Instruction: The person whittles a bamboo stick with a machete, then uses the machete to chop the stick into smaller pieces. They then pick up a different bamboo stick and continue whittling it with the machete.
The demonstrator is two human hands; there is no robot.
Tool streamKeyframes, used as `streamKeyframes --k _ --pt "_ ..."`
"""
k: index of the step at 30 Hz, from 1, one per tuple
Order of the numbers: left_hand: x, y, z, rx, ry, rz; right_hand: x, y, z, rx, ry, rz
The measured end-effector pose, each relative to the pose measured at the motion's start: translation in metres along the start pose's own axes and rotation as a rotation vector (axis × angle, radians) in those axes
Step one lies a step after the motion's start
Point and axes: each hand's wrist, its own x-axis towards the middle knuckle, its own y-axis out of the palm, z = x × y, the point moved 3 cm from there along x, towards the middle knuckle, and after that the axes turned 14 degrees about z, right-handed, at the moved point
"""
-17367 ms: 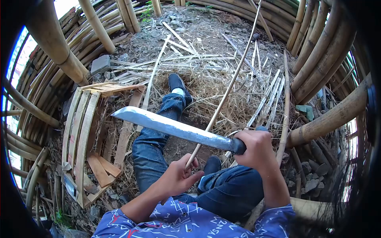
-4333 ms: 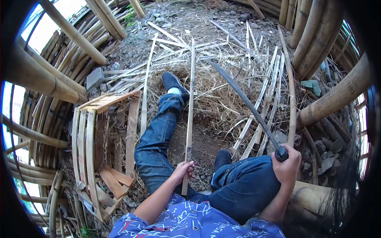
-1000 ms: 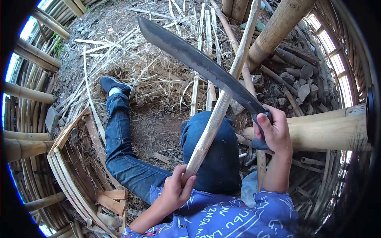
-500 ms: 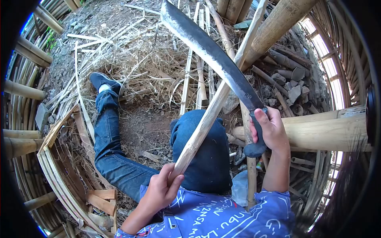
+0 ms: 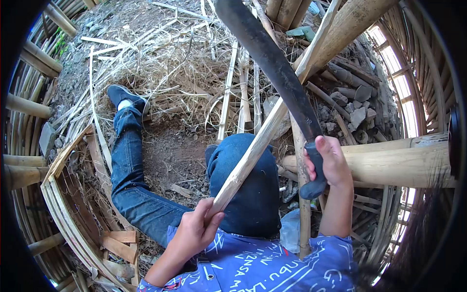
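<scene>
My left hand (image 5: 200, 228) is closed round the lower end of a pale wooden stick (image 5: 253, 155). The stick slants up and to the right over my bent knee and passes behind the blade of a machete (image 5: 279, 73). The machete's dark handle is wrapped in the fingers of my right hand (image 5: 328, 160), with my thumb near the base of the blade. Its long dark blade points up and to the left, its tip at the top edge of the view.
A thick bamboo pole (image 5: 404, 160) lies at the right and another (image 5: 348, 36) slants at the upper right. Shavings and thin strips (image 5: 170, 68) cover the ground ahead. Stones (image 5: 357, 117) lie at the right, curved slats (image 5: 73, 226) at the left, a clear plastic bag (image 5: 290, 228) near my lap.
The machete's blade has turned, so its bright edge no longer shows, and its tip has moved up and right. The stick's far end has shifted slightly to the right.
</scene>
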Motion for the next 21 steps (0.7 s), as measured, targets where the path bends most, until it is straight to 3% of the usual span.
streamKeyframes --k 4,7,10,14,16,17,21 --pt "-0.002 -0.001 0.002 -0.02 -0.067 0.017 -0.003 0.02 -0.008 0.015 0.182 0.192" --pt "-0.002 -0.001 0.005 -0.049 -0.056 0.027 -0.008 0.032 0.0 -0.12 0.178 0.284" --pt "-0.003 -0.004 0.006 0.063 -0.022 0.023 -0.004 0.025 0.006 -0.009 0.078 0.168" --pt "-0.004 -0.004 0.005 -0.067 -0.066 0.038 0.005 0.022 0.013 -0.109 -0.07 0.004" --pt "-0.004 -0.002 0.006 -0.13 -0.093 0.056 0.005 0.034 0.023 -0.655 -0.246 -0.244" --pt "-0.005 0.0 0.007 -0.179 -0.1 0.059 0.007 0.046 0.025 -0.751 -0.341 -0.351" --pt "-0.006 0.001 0.006 -0.202 -0.138 0.08 0.006 0.054 0.019 -0.991 -0.445 -0.298"
